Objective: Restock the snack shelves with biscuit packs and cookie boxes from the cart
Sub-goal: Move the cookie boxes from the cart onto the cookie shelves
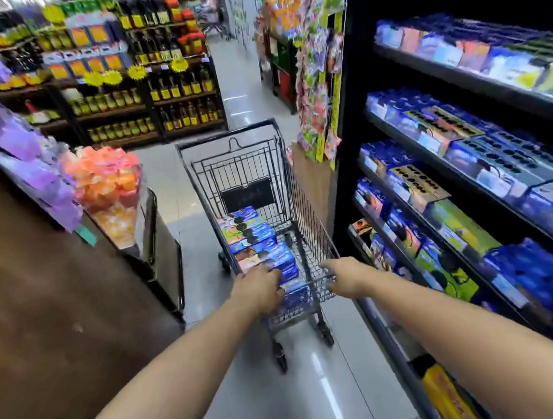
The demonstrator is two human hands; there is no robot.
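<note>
A black wire cart (227, 135) stands in the aisle just ahead of me. A row of blue cookie boxes (247, 235) lies along its left side. My left hand (260, 288) reaches into the near end of the cart, fingers curled over a blue cookie pack (291, 273). My right hand (343, 277) is at the cart's near right rim, fingers stretched forward and thumb by the wire, holding nothing. The black snack shelves (435, 165) on the right carry blue cookie boxes and packs (490, 164) on several levels.
A brown panel (38, 305) and a stand of orange snack bags (103, 181) close in the left side. Hanging candy strips (316, 84) mark the shelf's end. Bottle shelves (182, 89) stand across the far aisle. A yellow box (444, 393) lies low at the right.
</note>
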